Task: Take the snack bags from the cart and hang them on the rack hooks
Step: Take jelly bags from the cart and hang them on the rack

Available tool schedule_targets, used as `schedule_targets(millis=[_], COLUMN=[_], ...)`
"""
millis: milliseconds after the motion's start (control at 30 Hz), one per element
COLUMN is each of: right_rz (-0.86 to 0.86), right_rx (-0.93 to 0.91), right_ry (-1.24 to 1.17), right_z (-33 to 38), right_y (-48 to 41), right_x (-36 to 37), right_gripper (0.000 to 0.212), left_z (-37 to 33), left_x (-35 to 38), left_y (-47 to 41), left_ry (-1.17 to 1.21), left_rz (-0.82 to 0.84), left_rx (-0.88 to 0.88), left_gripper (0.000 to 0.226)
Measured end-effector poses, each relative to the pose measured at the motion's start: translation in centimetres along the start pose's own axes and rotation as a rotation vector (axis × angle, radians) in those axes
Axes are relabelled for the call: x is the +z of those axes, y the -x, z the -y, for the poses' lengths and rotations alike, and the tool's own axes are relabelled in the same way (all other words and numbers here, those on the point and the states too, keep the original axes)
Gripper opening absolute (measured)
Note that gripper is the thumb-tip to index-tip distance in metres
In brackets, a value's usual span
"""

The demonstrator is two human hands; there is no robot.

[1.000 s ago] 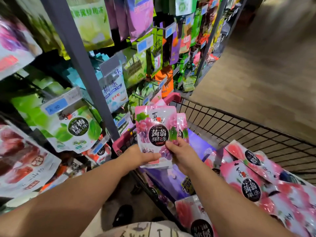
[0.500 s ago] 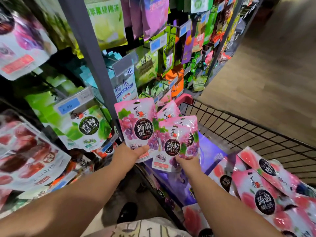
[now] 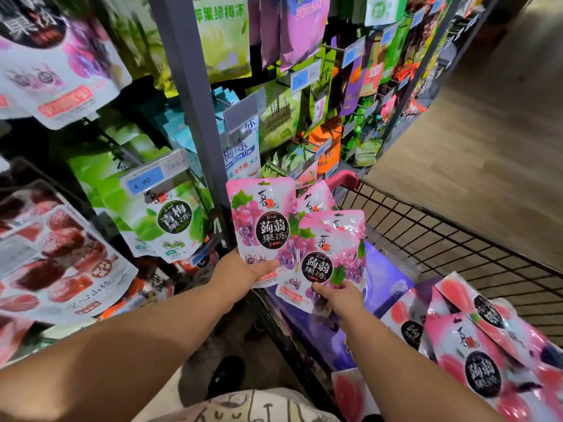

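My left hand (image 3: 243, 271) grips one pink grape jelly bag (image 3: 262, 226) by its lower edge and holds it upright beside the grey rack post (image 3: 195, 95). My right hand (image 3: 339, 295) pinches the bottoms of several more grape jelly bags (image 3: 330, 254), fanned out just right of the first and over the cart. The black wire cart (image 3: 441, 239) stands at the right. Pink peach jelly bags (image 3: 475, 345) lie piled in its near right part, on purple packs (image 3: 384, 278).
The rack fills the left and centre. It carries green plum jelly bags (image 3: 170, 220) under a blue price tag (image 3: 143, 182), red fruit bags (image 3: 61, 269) at the lower left and purple and green bags higher up. Wooden floor (image 3: 487, 147) runs along the right. My shoe (image 3: 227, 376) shows below.
The bags were together in both hands. My left hand has since drawn one bag away to the left, toward the post, while my right hand keeps the others lower and to the right.
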State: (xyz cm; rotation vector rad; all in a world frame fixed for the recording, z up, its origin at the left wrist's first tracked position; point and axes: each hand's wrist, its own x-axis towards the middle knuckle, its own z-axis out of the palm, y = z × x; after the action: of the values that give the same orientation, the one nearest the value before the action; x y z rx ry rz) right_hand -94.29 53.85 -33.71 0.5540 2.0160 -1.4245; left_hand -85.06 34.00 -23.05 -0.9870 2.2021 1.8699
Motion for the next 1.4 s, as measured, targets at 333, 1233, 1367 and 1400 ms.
schedule_targets(millis=[333, 1233, 1367, 1400], right_rz=[0.037, 0.455, 0.61, 0.602], right_rx=[-0.162, -0.887, -0.886, -0.896], right_ry=[-0.074, 0.145, 0.264, 0.25], right_z=[1.3, 20.4, 21.9, 22.2], right_y=[2.5, 19.4, 19.9, 20.0], right_x=[-3.0, 4.2, 4.7, 5.0], right_gripper=[0.017, 0.012, 0.075, 0.084], left_z=[0.1, -9.5, -10.3, -10.6], left_x=[-0.8, -11.2, -12.5, -12.8], left_y=[0.5, 9.1, 10.4, 10.5], left_ry=[0.137, 0.372, 0.293, 0.274], left_rz=[-0.015, -0.267, -0.331, -0.347], left_rx=[-0.057, 0.307, 0.33, 0.338], left_gripper=[0.039, 0.016, 0.017, 0.015])
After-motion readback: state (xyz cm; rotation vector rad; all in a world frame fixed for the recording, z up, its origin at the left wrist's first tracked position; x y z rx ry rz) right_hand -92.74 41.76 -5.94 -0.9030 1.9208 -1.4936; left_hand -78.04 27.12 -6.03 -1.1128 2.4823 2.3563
